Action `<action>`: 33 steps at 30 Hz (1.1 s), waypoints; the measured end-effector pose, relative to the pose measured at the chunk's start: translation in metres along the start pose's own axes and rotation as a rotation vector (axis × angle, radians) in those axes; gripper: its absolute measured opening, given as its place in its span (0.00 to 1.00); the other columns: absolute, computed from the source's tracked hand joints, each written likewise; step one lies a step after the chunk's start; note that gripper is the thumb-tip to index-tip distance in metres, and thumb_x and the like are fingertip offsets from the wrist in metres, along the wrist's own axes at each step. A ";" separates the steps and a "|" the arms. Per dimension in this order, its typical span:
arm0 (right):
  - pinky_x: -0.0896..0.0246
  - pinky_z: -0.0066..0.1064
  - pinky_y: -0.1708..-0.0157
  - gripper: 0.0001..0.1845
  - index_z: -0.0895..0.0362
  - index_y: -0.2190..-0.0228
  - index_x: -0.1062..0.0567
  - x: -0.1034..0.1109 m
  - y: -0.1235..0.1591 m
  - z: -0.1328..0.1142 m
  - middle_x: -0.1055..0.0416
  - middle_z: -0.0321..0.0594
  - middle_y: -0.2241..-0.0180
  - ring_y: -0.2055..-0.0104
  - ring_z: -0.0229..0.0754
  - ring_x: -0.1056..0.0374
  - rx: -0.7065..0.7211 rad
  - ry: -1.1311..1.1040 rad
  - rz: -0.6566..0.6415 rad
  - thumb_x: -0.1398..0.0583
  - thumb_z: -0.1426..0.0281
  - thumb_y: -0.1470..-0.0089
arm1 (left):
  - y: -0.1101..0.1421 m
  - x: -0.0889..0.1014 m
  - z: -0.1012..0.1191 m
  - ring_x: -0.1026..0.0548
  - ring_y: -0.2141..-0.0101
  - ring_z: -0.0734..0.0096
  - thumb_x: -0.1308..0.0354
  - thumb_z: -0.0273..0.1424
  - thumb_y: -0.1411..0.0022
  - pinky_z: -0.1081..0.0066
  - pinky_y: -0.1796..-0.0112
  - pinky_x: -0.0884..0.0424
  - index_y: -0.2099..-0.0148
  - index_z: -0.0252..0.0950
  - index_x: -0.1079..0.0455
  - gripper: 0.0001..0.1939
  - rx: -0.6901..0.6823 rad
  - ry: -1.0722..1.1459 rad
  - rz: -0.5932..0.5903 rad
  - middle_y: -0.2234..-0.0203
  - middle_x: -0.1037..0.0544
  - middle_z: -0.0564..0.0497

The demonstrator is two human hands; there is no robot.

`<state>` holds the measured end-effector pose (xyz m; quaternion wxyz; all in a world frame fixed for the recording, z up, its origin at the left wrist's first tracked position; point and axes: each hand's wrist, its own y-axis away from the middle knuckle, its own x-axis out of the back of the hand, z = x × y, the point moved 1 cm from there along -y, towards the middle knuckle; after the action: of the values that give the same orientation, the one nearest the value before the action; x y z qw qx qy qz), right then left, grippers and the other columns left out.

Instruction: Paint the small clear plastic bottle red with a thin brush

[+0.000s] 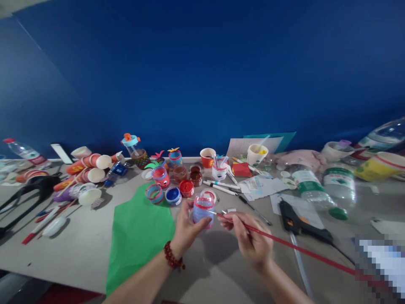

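Observation:
My left hand (187,226) is closed around a small clear plastic cup (203,211), painted blue on its side with a red band near the rim. Between the fingers of my right hand (249,236) is a long red paintbrush (284,241), its tip close to the cup's red band; whether it touches I cannot tell. Behind the cup stand open paint jars, one red (186,188) and one blue (174,196). Beside them are painted cups, including a red one with a green paper top (160,176).
Green paper (139,236) lies left of my left hand. A black glue gun (300,223) with its cord rests on the right, near plastic bottle pieces (308,185). Bundled paper cups (85,169) and black scissors-like handles (28,194) are at left. A blue wall (202,76) rises behind.

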<state>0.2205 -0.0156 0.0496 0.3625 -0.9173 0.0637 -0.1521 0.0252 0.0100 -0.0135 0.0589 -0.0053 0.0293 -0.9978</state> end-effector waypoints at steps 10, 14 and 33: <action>0.24 0.26 0.70 0.11 0.54 0.64 0.21 0.005 -0.003 0.002 0.16 0.36 0.72 0.75 0.38 0.20 0.024 0.079 0.014 0.43 0.76 0.34 | -0.001 0.002 -0.004 0.22 0.57 0.59 0.24 0.41 0.50 0.63 0.56 0.26 0.51 0.37 0.31 0.29 0.007 -0.043 -0.029 0.56 0.21 0.46; 0.24 0.26 0.71 0.12 0.53 0.64 0.20 0.009 -0.003 0.005 0.16 0.35 0.71 0.74 0.39 0.20 -0.002 0.075 0.021 0.43 0.75 0.33 | -0.001 0.002 -0.004 0.21 0.58 0.58 0.24 0.41 0.52 0.61 0.55 0.25 0.52 0.37 0.30 0.29 0.019 0.000 -0.024 0.57 0.20 0.47; 0.25 0.26 0.72 0.13 0.54 0.65 0.20 0.006 -0.005 0.000 0.16 0.37 0.72 0.76 0.39 0.21 -0.010 0.042 0.017 0.44 0.74 0.33 | -0.001 0.002 -0.001 0.21 0.57 0.56 0.24 0.42 0.51 0.58 0.52 0.25 0.53 0.38 0.30 0.28 0.016 -0.003 -0.035 0.58 0.20 0.47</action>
<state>0.2265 -0.0136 0.0541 0.3576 -0.9152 0.0798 -0.1678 0.0227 0.0108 -0.0146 0.0417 -0.0068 0.0212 -0.9989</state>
